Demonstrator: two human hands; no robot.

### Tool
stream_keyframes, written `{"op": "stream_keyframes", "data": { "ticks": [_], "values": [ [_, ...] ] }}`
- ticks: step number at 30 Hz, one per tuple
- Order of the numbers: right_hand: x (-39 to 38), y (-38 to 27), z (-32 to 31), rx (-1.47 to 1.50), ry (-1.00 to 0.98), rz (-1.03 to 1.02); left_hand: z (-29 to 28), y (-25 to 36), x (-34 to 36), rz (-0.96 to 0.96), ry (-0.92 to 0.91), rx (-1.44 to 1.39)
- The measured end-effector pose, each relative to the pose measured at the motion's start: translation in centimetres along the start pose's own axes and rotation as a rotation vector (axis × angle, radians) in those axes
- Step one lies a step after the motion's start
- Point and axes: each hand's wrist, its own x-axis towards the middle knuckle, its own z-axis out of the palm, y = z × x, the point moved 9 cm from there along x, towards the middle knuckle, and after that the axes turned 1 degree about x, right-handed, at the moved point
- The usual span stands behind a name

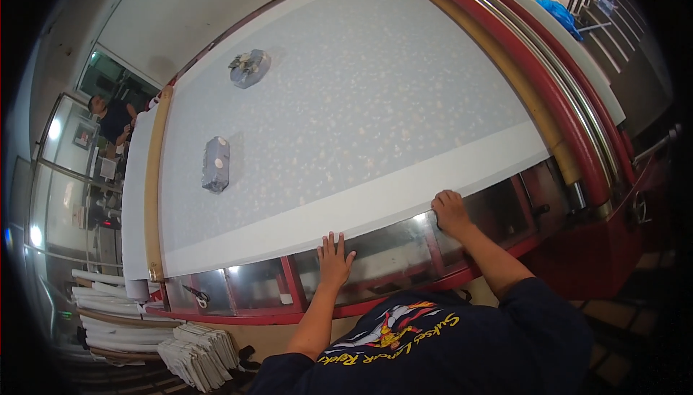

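A wide pale grey-blue sheet of fabric or paper (346, 92), flecked with a small light pattern, lies over the machine bed with a white strip (289, 220) along its near side. My left hand (334, 261) rests on the near edge of that strip, its fingers spread. Further right, my right hand (452, 214) is closed at the same edge with its fingers curled; a small dark bit shows by them, too small to name. Two wrapped blocks sit on the sheet: a grey oblong one (216, 165) and one with a dark patterned top (250, 68).
Cardboard tubes flank the sheet, on the left (157, 178) and right (498, 55), beside red and metal rollers (570, 92). Scissors (195, 295) lie on the glass-panelled front ledge. White rolls (108, 315) and folded stacks (198, 355) stand lower left. Another person (114, 119) is beyond.
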Motion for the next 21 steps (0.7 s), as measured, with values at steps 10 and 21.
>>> {"op": "stream_keyframes", "data": {
  "ticks": [10, 21],
  "values": [
    [2.5, 19.1, -6.1, -0.305, -0.159, 0.779, 0.1, -0.1, -1.1, 0.035, 0.001, 0.011],
    [5.7, 8.5, 1.5, -0.274, -0.347, 0.604, 0.6, 0.1, -1.4, -0.003, 0.003, 0.008]
  ]
}}
